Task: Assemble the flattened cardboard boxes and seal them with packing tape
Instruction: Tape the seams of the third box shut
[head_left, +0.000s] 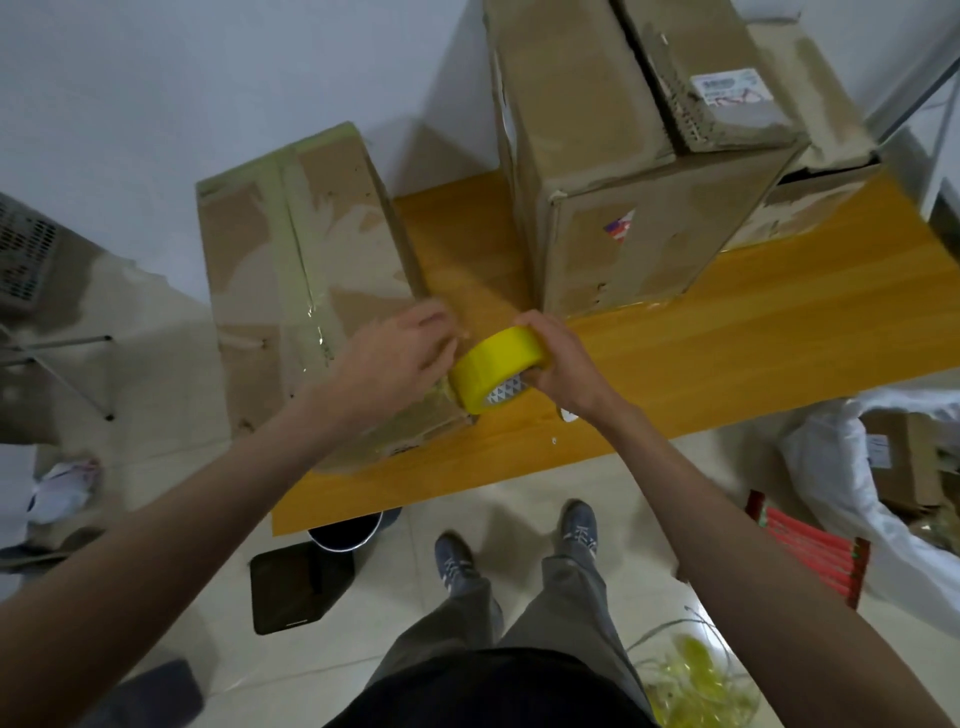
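right hand (558, 364) grips yellow tape roll (496, 369) at tabletop (727, 332) left edge; left hand (400, 353) fingers loosely bent, pressing box (311, 270) corner; roll light, stiff, hold by rim.

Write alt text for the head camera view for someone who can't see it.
Seen from above, a person's right hand grips a yellow packing tape roll while the left hand presses on the corner of a taped cardboard box on an orange table. Larger stacked boxes stand behind.
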